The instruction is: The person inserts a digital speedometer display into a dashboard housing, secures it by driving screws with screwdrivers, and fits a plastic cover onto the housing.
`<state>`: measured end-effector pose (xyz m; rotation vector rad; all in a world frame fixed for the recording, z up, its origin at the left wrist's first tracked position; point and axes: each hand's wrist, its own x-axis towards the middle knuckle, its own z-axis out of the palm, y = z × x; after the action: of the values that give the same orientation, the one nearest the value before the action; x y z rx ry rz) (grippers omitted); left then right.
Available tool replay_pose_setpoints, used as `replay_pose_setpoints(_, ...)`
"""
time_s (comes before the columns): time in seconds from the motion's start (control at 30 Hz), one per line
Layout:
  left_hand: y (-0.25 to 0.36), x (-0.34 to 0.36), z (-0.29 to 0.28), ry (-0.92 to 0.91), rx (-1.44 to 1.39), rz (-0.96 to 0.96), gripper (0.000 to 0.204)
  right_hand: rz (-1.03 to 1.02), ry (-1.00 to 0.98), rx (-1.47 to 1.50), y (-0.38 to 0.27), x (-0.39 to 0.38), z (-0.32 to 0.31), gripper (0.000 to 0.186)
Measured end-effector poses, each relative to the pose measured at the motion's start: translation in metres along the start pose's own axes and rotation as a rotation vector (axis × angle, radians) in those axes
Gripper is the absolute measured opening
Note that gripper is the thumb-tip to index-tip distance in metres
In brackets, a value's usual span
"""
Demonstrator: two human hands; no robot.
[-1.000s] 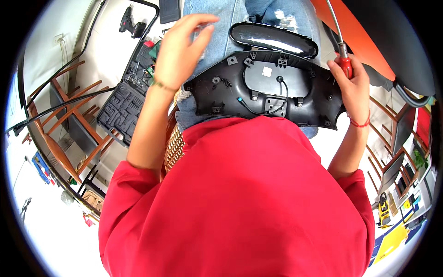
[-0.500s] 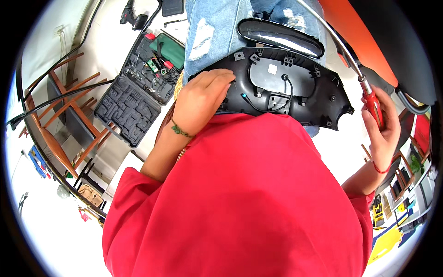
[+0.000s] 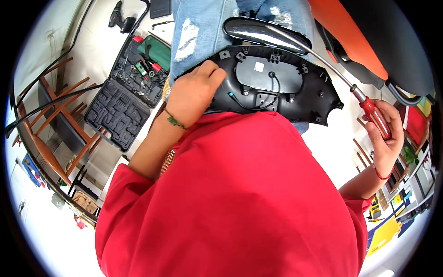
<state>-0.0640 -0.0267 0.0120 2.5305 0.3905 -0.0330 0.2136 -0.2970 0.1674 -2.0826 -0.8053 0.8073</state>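
A black plastic panel (image 3: 314,104), inner side up, lies across my lap. Clips line its rim, a thin black cable (image 3: 278,92) with a blue-tipped connector runs over it, and a grey plate (image 3: 277,79) sits in its middle. My left hand (image 3: 194,90) is closed on the panel's left end, its fingertips partly hidden. In my right hand (image 3: 390,136) is a long-shafted screwdriver (image 3: 374,115) with a red handle, held off to the right. Its shaft slants up and left, the tip appearing over a glossy black oval cover (image 3: 249,30) beyond the panel.
An open tool case (image 3: 120,108) with loose parts and a green pouch (image 3: 157,53) lies on the floor at left. A cordless drill (image 3: 121,18) lies beyond it. Wooden chairs (image 3: 60,111) stand far left. An orange and black padded object (image 3: 350,37) rises at upper right.
The screwdriver has swung lower, and its tip now shows over the glossy cover. My right hand has moved slightly right and nearer. My left hand stays on the panel; the whole view has shifted a little.
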Motion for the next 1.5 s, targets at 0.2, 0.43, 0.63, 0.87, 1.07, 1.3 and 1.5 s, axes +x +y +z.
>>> replay_pose_setpoints(0.2, 0.000, 0.002, -0.005, 0.026, -0.120, 0.020, 0.017, 0.017, 0.022, 0.108, -0.002, -0.004, -0.005, 0.046)
replay_pose_setpoints(0.43, 0.039, 0.018, -0.025, 0.110, -0.759, -0.107, 0.019, -0.001, 0.028, 0.210, 0.003, -0.024, -0.042, 0.044)
replay_pose_setpoints(0.63, 0.068, 0.064, 0.017, -0.040, -1.488, -0.339, 0.020, 0.039, 0.088, 0.134, 0.006, -0.042, -0.060, 0.041)
replay_pose_setpoints(0.87, 0.079, 0.072, 0.041, -0.026, -1.685, -0.475, 0.031, 0.120, -0.070, 0.035, 0.003, -0.054, -0.064, 0.041)
replay_pose_setpoints(1.07, 0.076, 0.070, 0.038, -0.052, -1.688, -0.447, 0.033, 0.113, -0.017, 0.126, 0.007, -0.054, -0.053, 0.039)
replay_pose_setpoints(1.3, 0.073, 0.067, 0.036, -0.108, -1.696, -0.378, 0.033, 0.109, -0.014, 0.150, 0.011, -0.054, -0.052, 0.038)
replay_pose_setpoints(1.5, 0.069, 0.066, 0.033, -0.170, -1.713, -0.413, 0.031, 0.151, -0.002, 0.197, 0.012, -0.053, -0.050, 0.038)
